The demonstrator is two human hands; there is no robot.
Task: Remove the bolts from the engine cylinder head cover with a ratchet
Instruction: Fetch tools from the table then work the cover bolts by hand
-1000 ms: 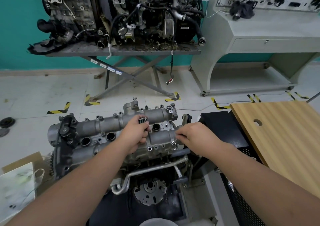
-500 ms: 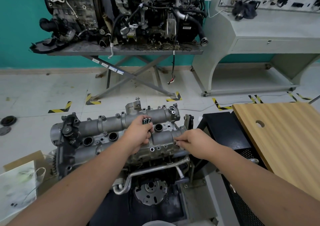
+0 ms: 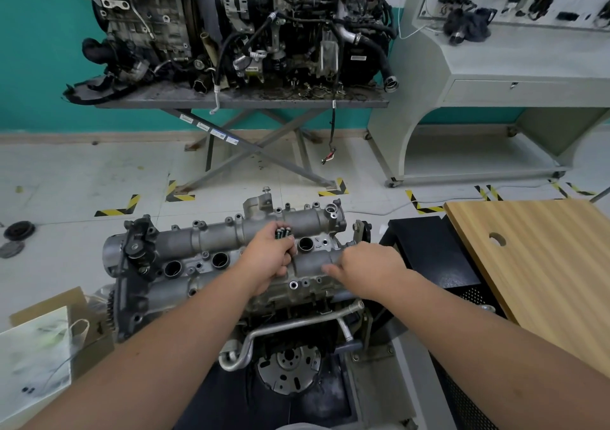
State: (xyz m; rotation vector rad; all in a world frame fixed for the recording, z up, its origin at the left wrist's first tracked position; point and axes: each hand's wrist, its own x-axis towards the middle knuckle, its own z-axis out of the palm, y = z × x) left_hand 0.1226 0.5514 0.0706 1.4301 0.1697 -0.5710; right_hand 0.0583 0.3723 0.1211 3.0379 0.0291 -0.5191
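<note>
Gripping a small bundle of dark bolts (image 3: 283,232) in a curled fist, the left hand (image 3: 269,259) sits on the middle of the grey cylinder head cover (image 3: 211,241), with the bolt ends poking up above the knuckles, just left of an open round plug well (image 3: 305,244). The right hand (image 3: 369,269) lies back-up on the nearer tube of the cover toward its right end, fingers bent down over the metal; whether they pinch anything cannot be told, since the fingertips are hidden under the hand. No ratchet can be made out in either hand. The cover sits on top of an engine (image 3: 287,340) on a stand directly below the camera, running from a dark bracket at its left end to a cast fitting at its right, with two more open wells (image 3: 219,259) left of the left hand and a bare bolt hole (image 3: 293,285) on the near flange between the two wrists. A bent metal pipe (image 3: 290,327) crosses the front of the engine below the cover. To the right stands a wooden tabletop (image 3: 541,264) with a round hole, and beside it a black cabinet (image 3: 429,248). At lower left lies a cardboard box (image 3: 82,330). Across the tiled floor, a second engine (image 3: 237,26) rests on a metal scissor-leg table (image 3: 244,102) against the teal wall, next to a grey training console (image 3: 495,76)
</note>
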